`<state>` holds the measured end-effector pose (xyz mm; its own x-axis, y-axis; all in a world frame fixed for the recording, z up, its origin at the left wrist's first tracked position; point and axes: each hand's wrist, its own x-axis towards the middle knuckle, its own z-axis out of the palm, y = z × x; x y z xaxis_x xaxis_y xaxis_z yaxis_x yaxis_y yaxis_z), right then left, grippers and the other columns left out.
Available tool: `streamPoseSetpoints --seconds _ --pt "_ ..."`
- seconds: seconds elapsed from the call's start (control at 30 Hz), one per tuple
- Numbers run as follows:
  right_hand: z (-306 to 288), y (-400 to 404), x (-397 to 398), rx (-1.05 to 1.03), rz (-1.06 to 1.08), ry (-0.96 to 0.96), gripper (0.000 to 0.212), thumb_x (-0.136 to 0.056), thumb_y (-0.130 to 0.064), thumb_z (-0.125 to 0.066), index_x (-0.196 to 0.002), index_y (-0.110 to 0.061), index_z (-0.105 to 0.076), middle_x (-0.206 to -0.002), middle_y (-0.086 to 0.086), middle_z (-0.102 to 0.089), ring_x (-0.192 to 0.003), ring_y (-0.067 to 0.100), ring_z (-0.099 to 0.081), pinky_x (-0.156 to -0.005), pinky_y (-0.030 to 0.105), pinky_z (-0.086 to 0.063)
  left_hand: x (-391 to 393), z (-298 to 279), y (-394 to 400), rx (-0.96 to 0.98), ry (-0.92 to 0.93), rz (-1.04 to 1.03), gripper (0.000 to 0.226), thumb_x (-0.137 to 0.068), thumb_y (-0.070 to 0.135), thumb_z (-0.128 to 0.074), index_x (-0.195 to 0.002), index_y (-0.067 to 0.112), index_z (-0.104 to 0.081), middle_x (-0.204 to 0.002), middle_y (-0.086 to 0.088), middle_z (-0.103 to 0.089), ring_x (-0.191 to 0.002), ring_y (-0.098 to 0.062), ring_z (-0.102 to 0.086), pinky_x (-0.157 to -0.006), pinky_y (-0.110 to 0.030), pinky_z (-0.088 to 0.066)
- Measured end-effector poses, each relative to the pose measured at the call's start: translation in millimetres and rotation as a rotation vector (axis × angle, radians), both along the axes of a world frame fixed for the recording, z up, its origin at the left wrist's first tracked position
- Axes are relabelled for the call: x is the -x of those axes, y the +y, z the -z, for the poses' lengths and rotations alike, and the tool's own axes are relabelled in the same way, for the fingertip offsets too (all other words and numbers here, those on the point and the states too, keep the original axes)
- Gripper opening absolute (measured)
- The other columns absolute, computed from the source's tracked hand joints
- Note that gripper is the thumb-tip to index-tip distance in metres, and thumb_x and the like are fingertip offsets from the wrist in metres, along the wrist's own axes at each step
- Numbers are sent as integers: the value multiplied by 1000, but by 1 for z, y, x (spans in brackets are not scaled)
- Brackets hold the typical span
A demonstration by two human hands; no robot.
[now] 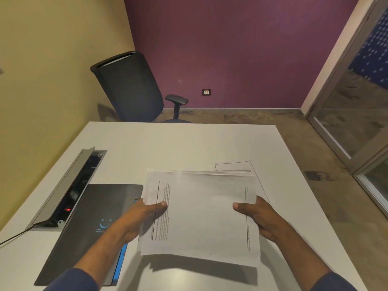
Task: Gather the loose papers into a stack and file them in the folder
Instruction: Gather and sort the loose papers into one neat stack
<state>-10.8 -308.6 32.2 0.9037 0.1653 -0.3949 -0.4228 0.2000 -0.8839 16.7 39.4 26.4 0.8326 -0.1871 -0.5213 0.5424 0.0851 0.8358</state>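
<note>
A stack of white printed papers (201, 215) is lifted above the white table (168, 143) and casts a shadow below it. My left hand (142, 217) grips the stack's left edge, thumb on top. My right hand (258, 217) grips the right edge the same way. One more sheet with a thin black border (237, 165) lies flat on the table behind the stack, mostly hidden by it. A dark grey folder (90, 223) with a blue smile mark and a blue edge lies closed on the table to the left, under my left forearm.
An open cable box (69, 192) with a raised grey lid is set into the table left of the folder; a black cable runs from it off the left edge. A black office chair (130, 87) stands beyond the far edge. A glass door is at the right.
</note>
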Motion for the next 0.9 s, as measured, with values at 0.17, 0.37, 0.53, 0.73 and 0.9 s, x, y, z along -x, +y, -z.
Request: streamPoseSetpoints --seconds 0.17,0.37,0.53,0.73,0.9 --pt "-4 3 -4 174 77 -119 27 -80 -7 -77 -106 -9 -73 -105 9 -77 -101 24 -73 -86 31 -57 2 9 -16 -98 -115 -2 27 -89 15 -72 -116 12 -71 -111 -7 -77 -104 -25 -73 -91 -36 -55" --pt "11 6 2 269 296 -253 21 -75 -2 -81 -88 -18 -75 -87 -3 -80 -80 10 -75 -65 16 -56 5 23 -12 -170 -345 -103 33 -69 9 -89 -99 19 -78 -96 1 -80 -90 -14 -76 -76 -23 -58" --pt "33 2 15 328 186 -263 31 -77 5 -76 -101 -15 -76 -98 0 -79 -93 14 -74 -78 20 -57 14 36 -11 -150 -286 -46 57 -54 23 -95 -107 15 -76 -104 -8 -79 -99 -26 -74 -89 -40 -57" --pt "49 7 20 301 216 -165 30 -76 6 -75 -101 -10 -74 -93 2 -79 -86 17 -74 -68 21 -57 15 47 -17 -176 -270 -99 31 -78 7 -82 -108 10 -77 -104 -7 -79 -105 -27 -72 -91 -35 -55" --pt "53 20 21 339 307 -153 19 -80 -1 -75 -88 -18 -76 -85 -3 -79 -79 12 -72 -70 26 -56 20 52 -23 -155 -254 -140 25 -82 3 -77 -107 8 -77 -105 -8 -79 -106 -26 -72 -93 -36 -55"
